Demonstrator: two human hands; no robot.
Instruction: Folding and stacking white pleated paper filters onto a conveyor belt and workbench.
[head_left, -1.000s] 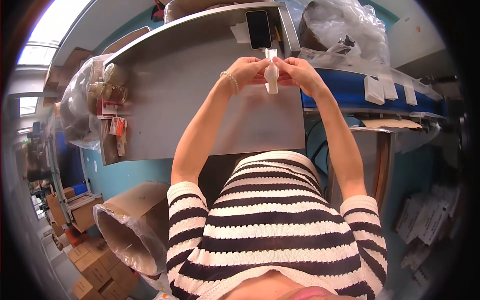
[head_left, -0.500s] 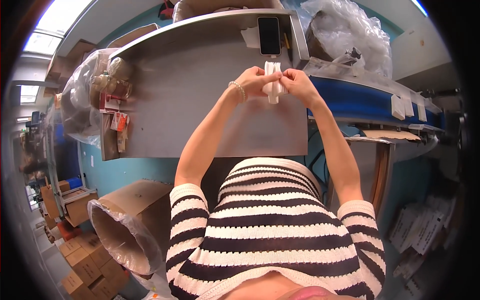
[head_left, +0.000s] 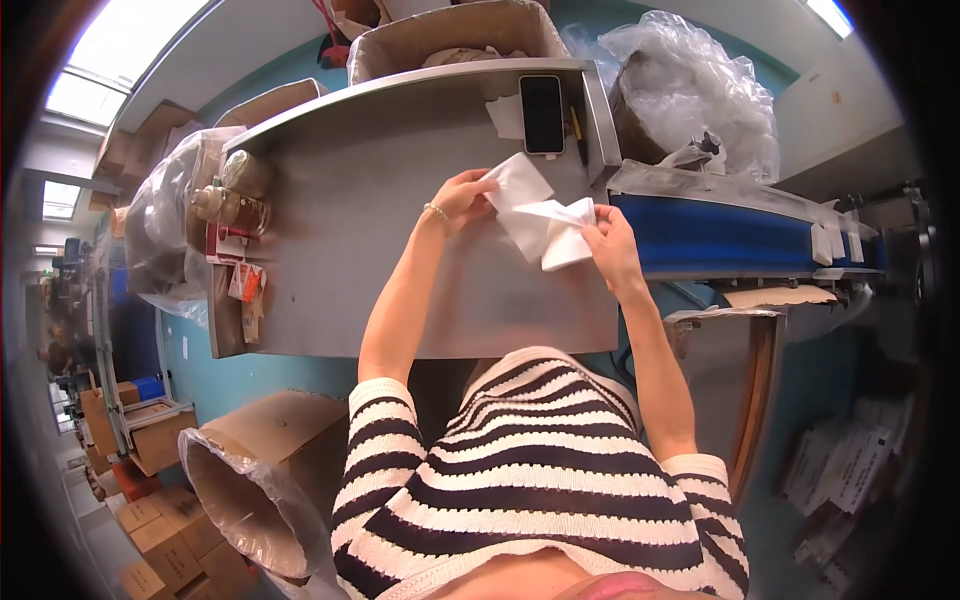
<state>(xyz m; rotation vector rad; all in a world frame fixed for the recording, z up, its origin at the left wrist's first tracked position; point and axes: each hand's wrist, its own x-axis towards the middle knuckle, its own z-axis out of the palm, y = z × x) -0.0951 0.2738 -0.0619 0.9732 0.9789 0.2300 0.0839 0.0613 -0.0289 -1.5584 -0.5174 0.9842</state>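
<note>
White folded paper napkins [head_left: 520, 228] are spread between my hands above the grey metal table [head_left: 360, 250]. My left hand [head_left: 463, 201], a beaded bracelet at its wrist, pinches the edge of the left napkins with its fingertips. On the other side my right hand [head_left: 612, 246] is closed on the right-hand napkins, whose upper layer is fanned out. Their lower folds hang over the table; I cannot tell whether they touch it. Beyond the hands lie a dark phone [head_left: 542, 115], a white paper piece [head_left: 505, 117] and a yellow pencil-like stick [head_left: 577, 135].
To the right runs a blue conveyor belt [head_left: 720, 238] carrying white packs [head_left: 825, 243] at its far end. Bottles [head_left: 235, 210] and small red-and-white boxes [head_left: 246, 283] line the table's left edge. A plastic-lined carton [head_left: 285, 430] stands below left; an open box [head_left: 455, 45] sits behind the table.
The compact white stack has been spread into separate napkins, and my hands have moved apart. The whole view has shifted, with the table now lower in the picture.
</note>
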